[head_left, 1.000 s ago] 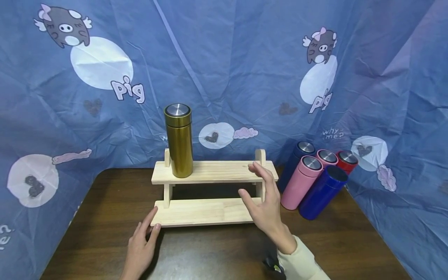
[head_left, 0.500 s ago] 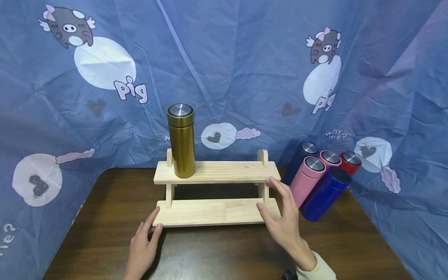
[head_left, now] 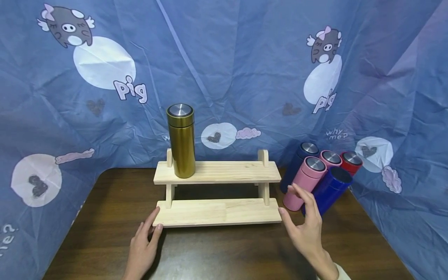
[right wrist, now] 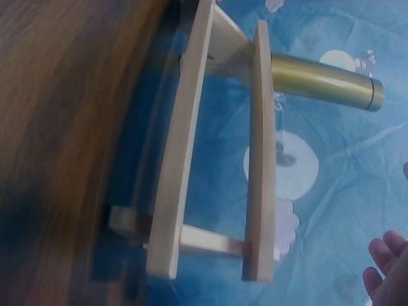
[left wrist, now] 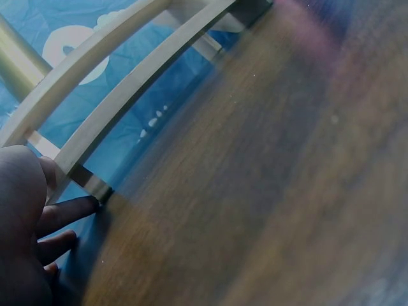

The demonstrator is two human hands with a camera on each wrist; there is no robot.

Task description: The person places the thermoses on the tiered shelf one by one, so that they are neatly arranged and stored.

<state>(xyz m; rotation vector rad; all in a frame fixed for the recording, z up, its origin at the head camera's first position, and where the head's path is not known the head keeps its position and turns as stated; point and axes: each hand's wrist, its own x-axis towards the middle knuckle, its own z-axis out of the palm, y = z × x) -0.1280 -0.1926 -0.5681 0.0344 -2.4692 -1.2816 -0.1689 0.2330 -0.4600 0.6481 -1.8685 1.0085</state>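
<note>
My left hand (head_left: pixel 141 243) touches the left front corner of a two-tier wooden shelf (head_left: pixel 224 212), its fingers extended at the shelf's end. In the left wrist view the fingers (left wrist: pixel 67 217) lie beside the lower board. A gold thermos bottle (head_left: pixel 181 146) stands upright on the left of the upper board. My right hand (head_left: pixel 308 229) hangs over the table, fingers spread and holding nothing, in front of a pink thermos bottle (head_left: pixel 304 182) and a bright blue thermos bottle (head_left: pixel 329 190). In the right wrist view some right fingertips (right wrist: pixel 382 255) show at the edge.
Behind the front bottles stand a dark blue bottle (head_left: pixel 294 171), a second pink bottle (head_left: pixel 331 157) and a red bottle (head_left: pixel 351 162), close together right of the shelf. All rest on a dark brown wooden table (head_left: pixel 210 256). A blue patterned cloth (head_left: pixel 224 77) hangs behind.
My right hand has moved rightward and down, away from the shelf and toward the bottle group. The left hand and gold thermos bottle have stayed at the shelf. The head view has shifted slightly.
</note>
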